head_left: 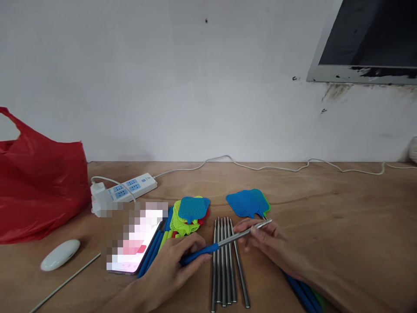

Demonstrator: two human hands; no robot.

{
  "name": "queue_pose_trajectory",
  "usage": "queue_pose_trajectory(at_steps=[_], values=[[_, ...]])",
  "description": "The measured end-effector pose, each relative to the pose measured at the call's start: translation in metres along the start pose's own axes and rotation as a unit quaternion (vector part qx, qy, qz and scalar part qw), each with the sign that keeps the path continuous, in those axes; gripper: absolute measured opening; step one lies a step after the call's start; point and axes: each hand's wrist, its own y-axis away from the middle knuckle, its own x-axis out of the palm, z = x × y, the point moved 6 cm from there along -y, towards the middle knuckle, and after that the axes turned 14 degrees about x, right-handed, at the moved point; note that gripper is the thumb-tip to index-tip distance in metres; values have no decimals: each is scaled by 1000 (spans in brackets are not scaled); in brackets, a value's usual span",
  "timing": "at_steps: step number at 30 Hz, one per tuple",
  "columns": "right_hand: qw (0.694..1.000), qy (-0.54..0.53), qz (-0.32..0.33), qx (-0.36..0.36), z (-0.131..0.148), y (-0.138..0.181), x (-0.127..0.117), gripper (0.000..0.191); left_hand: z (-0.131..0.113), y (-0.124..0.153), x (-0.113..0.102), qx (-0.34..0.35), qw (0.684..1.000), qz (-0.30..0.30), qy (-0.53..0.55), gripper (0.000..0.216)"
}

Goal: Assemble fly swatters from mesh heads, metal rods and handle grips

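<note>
My left hand (172,267) is closed around the blue grip of a metal rod (224,241). My right hand (267,241) pinches the same rod near its silver tip. The rod lies slanted above a row of several bare metal rods (226,265) on the wooden table (342,208). A pile of fly swatter heads (190,213) in yellow, blue and red lies just beyond my left hand. Another stack of blue swatter heads (247,203) lies past my right hand. Blue handles (151,254) lie under my left hand and blue handles (302,293) under my right forearm.
A lit phone (137,243) lies left of my left hand. A white power strip (125,189) with a cable runs along the wall. A red plastic bag (39,187) fills the far left, with a white oval object (60,254) and a thin rod (65,282) before it.
</note>
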Motion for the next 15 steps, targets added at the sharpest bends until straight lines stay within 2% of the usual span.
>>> queue_pose_trajectory(at_steps=[3,5,8,11,13,15], values=[[998,56,23,18,-10,1,10,21,-3,2,8,4,1000,25,9,16],[996,86,13,25,-13,2,12,23,-5,2,9,0,999,36,11,15],[994,106,-19,26,-14,0,7,29,-10,-1,7,-7,998,47,27,12],[985,146,-93,0,-10,-3,-8,37,-10,-3,2,-15,999,34,30,22],[956,232,-170,-49,-2,-1,-19,32,-7,-3,-5,-24,1000,4,10,22],[899,358,-226,-111,9,2,-23,25,-2,-3,-11,-36,999,-26,-15,20]])
